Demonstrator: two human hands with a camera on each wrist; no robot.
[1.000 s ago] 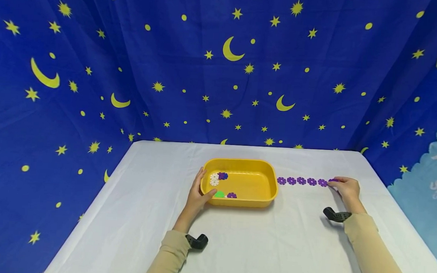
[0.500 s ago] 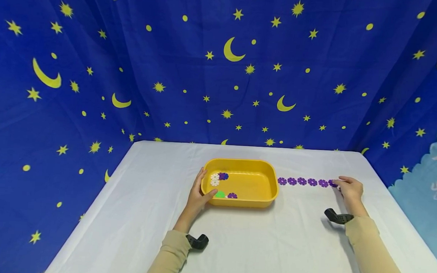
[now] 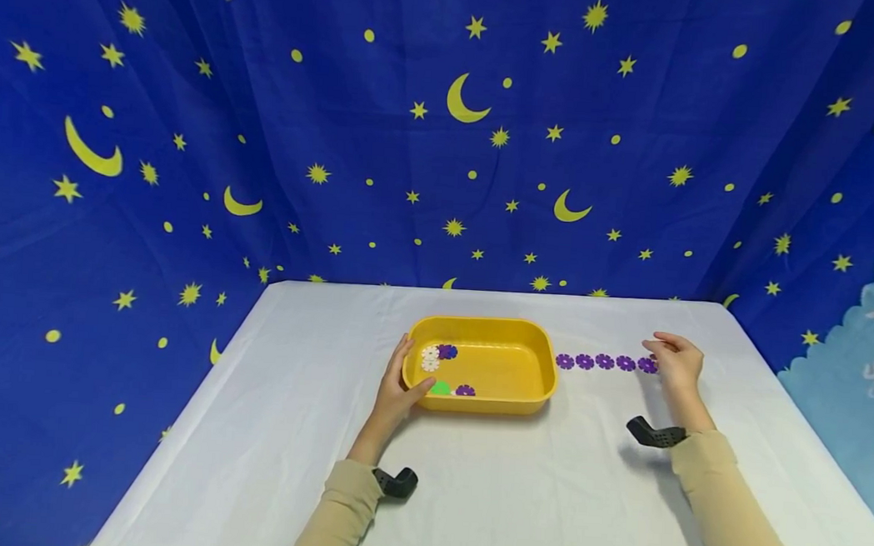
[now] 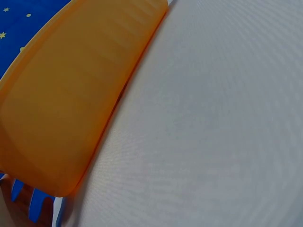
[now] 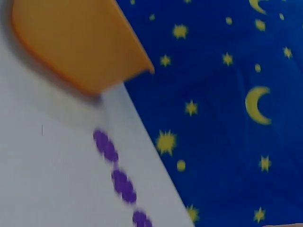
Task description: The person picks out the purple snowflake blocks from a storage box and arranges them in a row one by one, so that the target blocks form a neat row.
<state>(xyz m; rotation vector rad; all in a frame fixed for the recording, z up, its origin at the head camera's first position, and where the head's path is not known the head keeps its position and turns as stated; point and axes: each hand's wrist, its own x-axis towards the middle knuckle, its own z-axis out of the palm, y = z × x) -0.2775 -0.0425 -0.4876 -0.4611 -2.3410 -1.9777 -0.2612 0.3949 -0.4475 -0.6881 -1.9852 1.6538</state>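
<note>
My left hand (image 3: 394, 387) holds the left end of a yellow plastic tub (image 3: 504, 406), thumb over the front rim and fingers along the outer side. In the left wrist view, fingertips (image 4: 21, 205) show below the tub's end. Inside lie white (image 3: 430, 358), blue-purple (image 3: 447, 352), green (image 3: 441, 388) and purple (image 3: 465, 390) snowflake discs. A straight row of purple snowflake discs (image 3: 605, 362) runs rightward from the tub. Over the row's right end hovers my right hand (image 3: 679, 367), fingers loosely extended, nothing seen in it; it hides whatever lies behind it.
A white cloth covers the table (image 3: 528, 496). Blue curtains (image 3: 384, 153) with yellow moons and stars rise behind and at both sides. A light-blue lettered panel (image 3: 867, 366) hangs at the right. Each wrist wears a black camera mount (image 3: 656, 432).
My right hand has let go of the purple disc at the row's right end, lifted and moved slightly left. My left hand and the tub have stayed in place.
</note>
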